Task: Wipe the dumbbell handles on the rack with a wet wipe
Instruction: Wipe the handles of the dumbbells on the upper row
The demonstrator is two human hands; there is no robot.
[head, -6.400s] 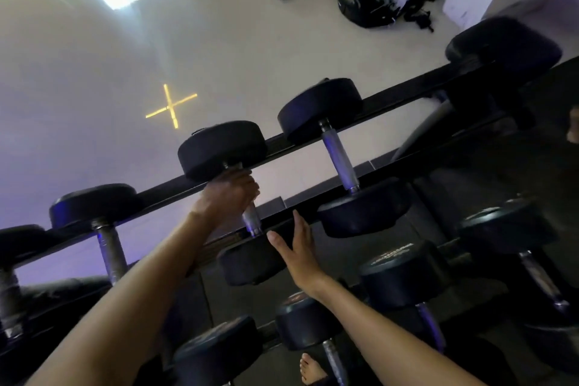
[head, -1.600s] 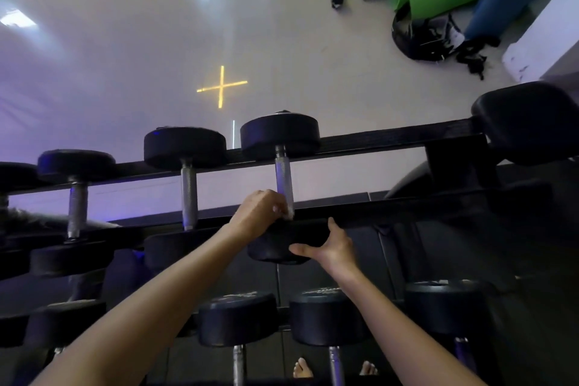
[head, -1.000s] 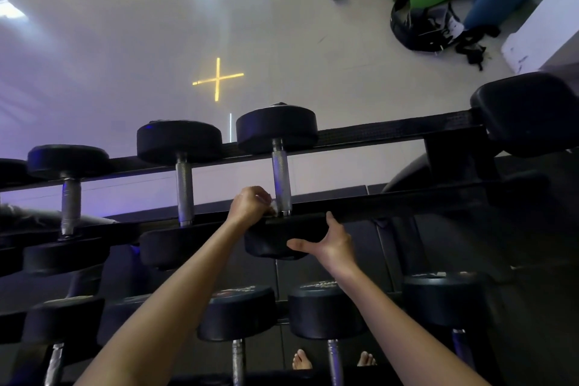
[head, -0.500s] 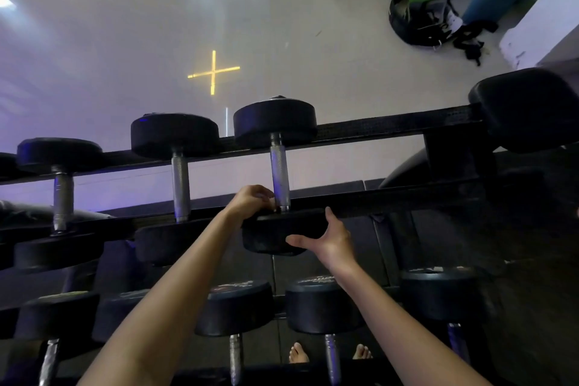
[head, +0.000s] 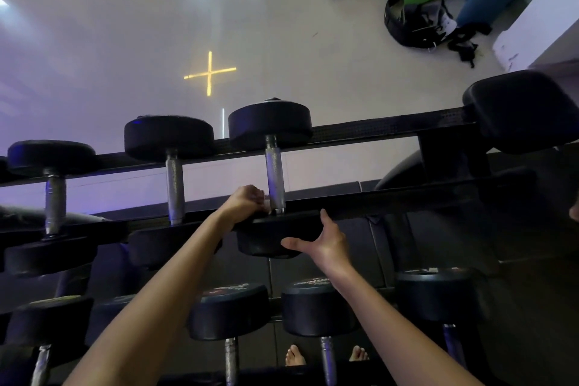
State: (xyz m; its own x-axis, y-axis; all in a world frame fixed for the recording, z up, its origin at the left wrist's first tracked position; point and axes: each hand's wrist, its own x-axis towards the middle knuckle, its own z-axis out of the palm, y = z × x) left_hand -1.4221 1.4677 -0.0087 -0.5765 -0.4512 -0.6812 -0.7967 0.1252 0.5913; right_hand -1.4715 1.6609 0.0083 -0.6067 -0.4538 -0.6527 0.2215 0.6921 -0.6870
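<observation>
Left hand curls tight at the base of the knurled steel handle, dead centre; holding what, can't tell. Right hand flat, released, on its round rubber head. Neighbouring dumbbell crowds at nine o'clock.

Black dumbbells lie across a dark rack, their knurled steel handles bridging its rails. A white wet wipe, barely visible, touches one handle's base.

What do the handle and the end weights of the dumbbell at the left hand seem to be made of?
The ribbed silver cylindrical handle looks like bare metal: it has a grey sheen and a fine knurled texture. The round black end weights look rubber-coated or similar: they are matte and dark, with soft rounded edges. Their core is hidden.
</observation>
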